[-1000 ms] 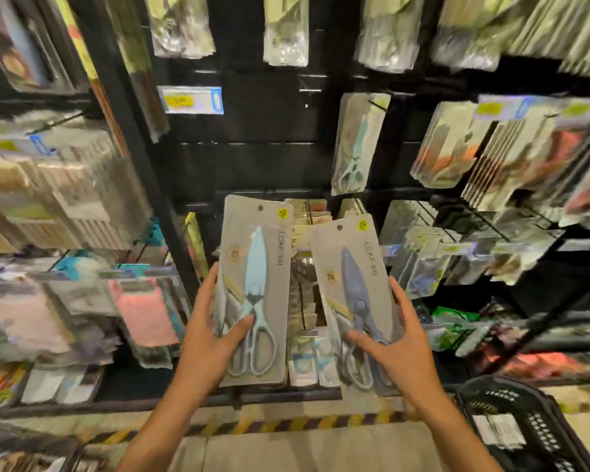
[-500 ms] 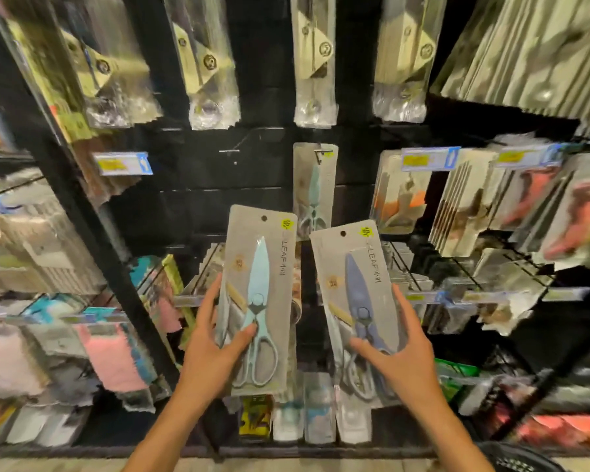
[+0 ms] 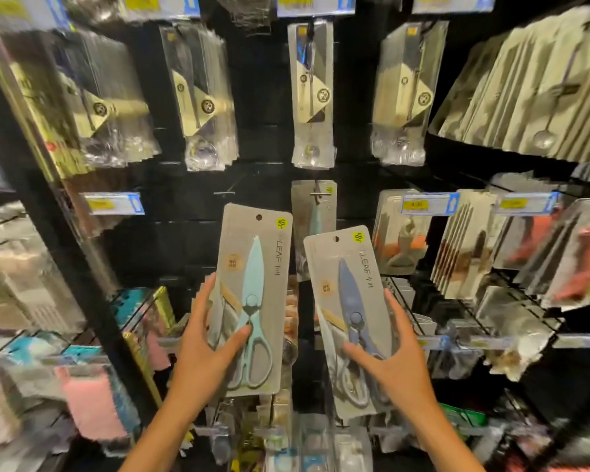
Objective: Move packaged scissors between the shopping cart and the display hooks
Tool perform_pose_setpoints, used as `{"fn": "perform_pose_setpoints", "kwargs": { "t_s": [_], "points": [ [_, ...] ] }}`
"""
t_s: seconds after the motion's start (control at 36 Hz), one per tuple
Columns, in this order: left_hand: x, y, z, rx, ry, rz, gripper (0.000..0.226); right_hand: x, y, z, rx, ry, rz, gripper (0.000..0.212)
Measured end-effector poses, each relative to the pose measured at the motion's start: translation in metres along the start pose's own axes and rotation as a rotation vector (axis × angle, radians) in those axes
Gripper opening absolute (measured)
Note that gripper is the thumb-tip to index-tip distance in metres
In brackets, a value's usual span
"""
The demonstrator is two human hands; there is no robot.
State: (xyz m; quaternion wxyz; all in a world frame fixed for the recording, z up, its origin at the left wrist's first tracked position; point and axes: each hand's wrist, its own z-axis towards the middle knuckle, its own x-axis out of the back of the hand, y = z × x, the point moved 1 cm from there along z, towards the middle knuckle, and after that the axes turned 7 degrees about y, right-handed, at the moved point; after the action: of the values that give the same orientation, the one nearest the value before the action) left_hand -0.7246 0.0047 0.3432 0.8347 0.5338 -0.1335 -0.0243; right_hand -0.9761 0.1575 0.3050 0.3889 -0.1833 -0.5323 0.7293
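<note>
My left hand [image 3: 207, 356] grips a grey card pack of light-blue scissors [image 3: 252, 294] by its lower half, thumb across the front. My right hand [image 3: 392, 362] grips a second pack with darker blue scissors [image 3: 349, 311] the same way. Both packs stand upright in front of the black display wall. Behind and between them one more scissors pack [image 3: 314, 212] hangs on a display hook [image 3: 317, 194]. An empty hook [image 3: 227, 191] juts out just left of it. The shopping cart is out of view.
Rows of clear-bagged utensils [image 3: 310, 93] hang above. Price tags [image 3: 115, 203] sit on hook ends. Packs of kitchen tools [image 3: 464, 243] fill the right racks; pink and blue cloths [image 3: 89, 403] fill the lower left. A black upright post [image 3: 65, 253] divides the shelving.
My view has tilted upward and both hands have raised their scissors packs toward the hooks. The basket at the lower right has dropped out of sight.
</note>
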Motion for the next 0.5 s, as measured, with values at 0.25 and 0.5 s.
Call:
{"fn": "perform_pose_setpoints", "kwargs": {
  "t_s": [0.25,0.5],
  "points": [
    [-0.003,-0.012,0.033,-0.040,-0.016,-0.078,0.088,-0.025,-0.006,0.030,0.056,0.012,-0.042,0.098],
    [-0.002,-0.020,0.058,-0.083,-0.027,-0.103,0.088,-0.049,-0.006,0.053,0.116,0.042,-0.012,0.098]
  ]
}}
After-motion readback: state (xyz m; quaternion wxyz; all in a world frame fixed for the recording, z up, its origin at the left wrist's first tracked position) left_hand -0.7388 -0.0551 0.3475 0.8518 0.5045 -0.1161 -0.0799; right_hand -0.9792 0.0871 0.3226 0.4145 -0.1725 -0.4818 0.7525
